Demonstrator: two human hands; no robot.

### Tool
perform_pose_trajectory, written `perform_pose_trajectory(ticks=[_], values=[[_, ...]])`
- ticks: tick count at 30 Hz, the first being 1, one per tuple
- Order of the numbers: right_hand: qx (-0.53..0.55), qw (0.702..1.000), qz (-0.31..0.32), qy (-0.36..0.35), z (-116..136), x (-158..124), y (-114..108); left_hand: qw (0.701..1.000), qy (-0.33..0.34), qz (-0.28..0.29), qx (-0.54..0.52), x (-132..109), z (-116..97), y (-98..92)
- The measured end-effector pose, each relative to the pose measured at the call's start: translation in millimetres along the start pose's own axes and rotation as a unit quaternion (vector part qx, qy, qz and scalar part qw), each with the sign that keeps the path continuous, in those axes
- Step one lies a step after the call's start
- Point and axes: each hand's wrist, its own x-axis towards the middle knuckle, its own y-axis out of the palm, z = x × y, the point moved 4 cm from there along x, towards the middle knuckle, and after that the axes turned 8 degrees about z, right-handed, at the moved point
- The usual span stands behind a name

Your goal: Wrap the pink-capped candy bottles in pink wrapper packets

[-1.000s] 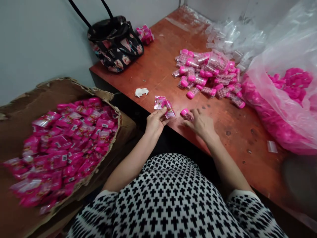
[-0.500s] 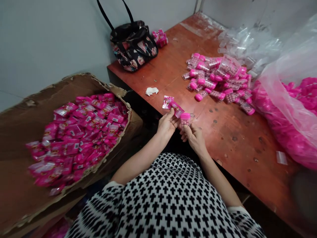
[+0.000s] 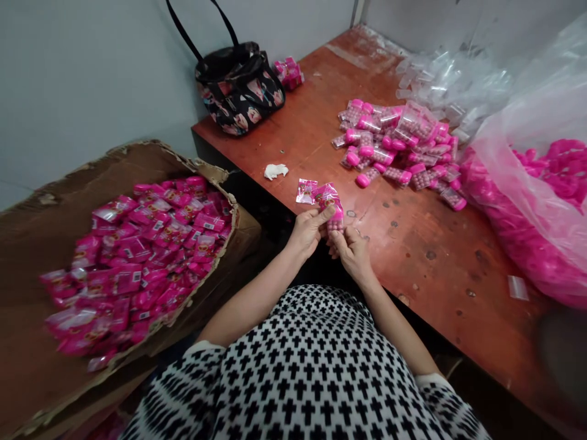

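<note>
Bench (image 3: 424, 235) has bare space along its near edge, and that's where the work is. Carton (image 3: 36, 256) sits off the left corner, below bench level, holding a heap of filled pouches (image 3: 137, 250). Bag of pink caps (image 3: 513, 235) takes up the right side; handbag (image 3: 245, 101) stands at the left corner. Heap of capped bottles (image 3: 401, 143) is further in, clear tubes (image 3: 458, 82) beyond it toward the far edge.

Left hand (image 3: 306, 233) grips pink pouch (image 3: 326, 192), thumb up by the bottle's cap. Right hand (image 3: 352, 252) pinches bead-filled bottle (image 3: 335, 224) low on its body. Both meet at the near edge; bottle points cap-first toward the bench, up against the pouch. From where I'm standing, can't tell if the cap is inside the film or just touching; fingers hide it.

My read: step in hand is lining bottle up with pouch. Low pinch is right, leaves the cap end free. Hold the bottle square to the pouch mouth, spread the film with the left thumb, don't press on the cap. Light push; film could crease or split. Better a touch further in over the bench: a slip at the edge could mean the floor. Flat sachet (image 3: 306, 190) lies just beside; don't drag it along.
</note>
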Motion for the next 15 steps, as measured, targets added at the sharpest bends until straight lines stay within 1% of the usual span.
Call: perform_pose_trajectory(ticks=[2, 3, 5, 7, 9, 11, 13, 15], values=[[-0.012, 1.0, -0.012, -0.009, -1, 0, -1, 1.0, 0.002, 0.002, 0.025, 1, -2, -1.2], [0.004, 1.0, -0.003, -0.005, -2, 1, -1, 0.999, 0.004, 0.007, 0.042, 2, -3, -1.9], [0.082, 0.996, 0.037, 0.023, -7, 3, 1, 0.997, 0.008, 0.021, 0.08, 2, -5, -2.7], [0.162, 0.983, 0.07, 0.047, -9, 5, 3, 0.992, 0.007, 0.041, 0.119, 2, -6, -1.9], [0.168, 0.984, 0.055, 0.036, -9, 8, 1, 0.987, -0.006, 0.063, 0.147, 0, -4, 0.3], [0.117, 0.993, 0.018, 0.002, -4, 9, -3, 0.985, -0.017, 0.073, 0.155, -1, -1, 2.4], [0.094, 0.995, 0.001, -0.02, 0, 9, -4, 0.987, -0.019, 0.067, 0.141, -2, -1, 2.7], [0.135, 0.991, 0.017, -0.022, 2, 8, -3, 0.993, -0.014, 0.048, 0.11, -3, -3, 0.6]])
